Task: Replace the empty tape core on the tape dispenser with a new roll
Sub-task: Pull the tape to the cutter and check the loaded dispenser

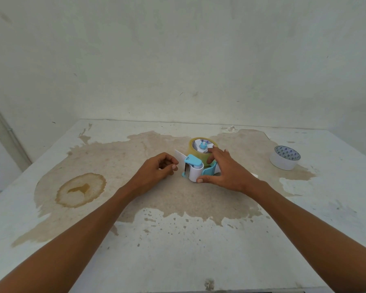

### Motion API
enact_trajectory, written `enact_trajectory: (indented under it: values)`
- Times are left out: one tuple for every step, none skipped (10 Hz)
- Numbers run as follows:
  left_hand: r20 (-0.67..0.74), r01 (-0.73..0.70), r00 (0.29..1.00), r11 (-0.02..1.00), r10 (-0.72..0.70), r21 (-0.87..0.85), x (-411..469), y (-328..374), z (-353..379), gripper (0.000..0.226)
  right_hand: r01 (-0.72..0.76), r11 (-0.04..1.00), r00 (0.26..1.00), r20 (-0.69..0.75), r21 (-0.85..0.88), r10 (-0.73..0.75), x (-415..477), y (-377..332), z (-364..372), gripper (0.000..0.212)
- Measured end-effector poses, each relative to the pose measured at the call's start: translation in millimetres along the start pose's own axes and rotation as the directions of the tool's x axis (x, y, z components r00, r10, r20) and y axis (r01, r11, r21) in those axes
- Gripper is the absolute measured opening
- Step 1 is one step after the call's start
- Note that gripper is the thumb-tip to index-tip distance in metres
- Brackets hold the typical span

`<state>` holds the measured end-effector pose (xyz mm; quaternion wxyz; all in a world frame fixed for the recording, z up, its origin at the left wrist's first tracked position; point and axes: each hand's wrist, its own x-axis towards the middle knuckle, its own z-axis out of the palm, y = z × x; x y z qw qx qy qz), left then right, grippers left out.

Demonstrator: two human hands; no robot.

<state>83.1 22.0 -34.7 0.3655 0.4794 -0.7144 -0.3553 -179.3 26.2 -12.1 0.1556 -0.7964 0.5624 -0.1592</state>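
Your right hand (224,169) is gripping the dispenser (195,168) holding a yellowish roll (201,150), left hand (159,168) curling loosely beside it, grasping nothing visible, white roll (284,157) sitting far right on the table (178,240).

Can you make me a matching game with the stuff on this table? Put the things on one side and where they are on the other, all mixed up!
Things:
1. yellowish tape roll
2. white tape roll
3. brown ring stain
4. right hand

Places:
A. alone, far right of the table
B. left side of the table
C. mounted on the blue and white dispenser
D. resting on the dispenser

Pairs: 1-C, 2-A, 3-B, 4-D
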Motion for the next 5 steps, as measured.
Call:
enact_trajectory:
  values:
    - [-0.016, -0.013, 1.0, 0.999, 0.013, 0.036, 0, 2, 0, 0.02, -0.007, 1.0, 1.0, -0.015, 0.005, 0.007, -1, -2, 0, 0.083]
    - [-0.062, -0.069, 0.995, 0.989, 0.078, 0.134, 2, 7, 2, 0.029, 0.016, 1.0, 0.998, -0.062, 0.012, -0.015, -2, -3, 0, 0.075]
    - [-0.091, -0.119, 0.986, 0.973, 0.139, 0.197, 4, 12, 3, 0.028, 0.037, 0.999, 0.995, -0.093, -0.001, -0.036, -4, -6, 0, 0.072]
    - [-0.103, -0.174, 0.973, 0.946, 0.208, 0.274, 11, 18, 1, 0.026, 0.032, 0.999, 0.988, -0.153, -0.011, -0.033, -3, -8, -8, 0.071]
    - [-0.129, -0.192, 0.962, 0.934, 0.24, 0.3, 16, 23, -3, 0.026, 0.03, 1.0, 0.982, -0.186, -0.004, -0.03, 0, -8, -14, 0.069]
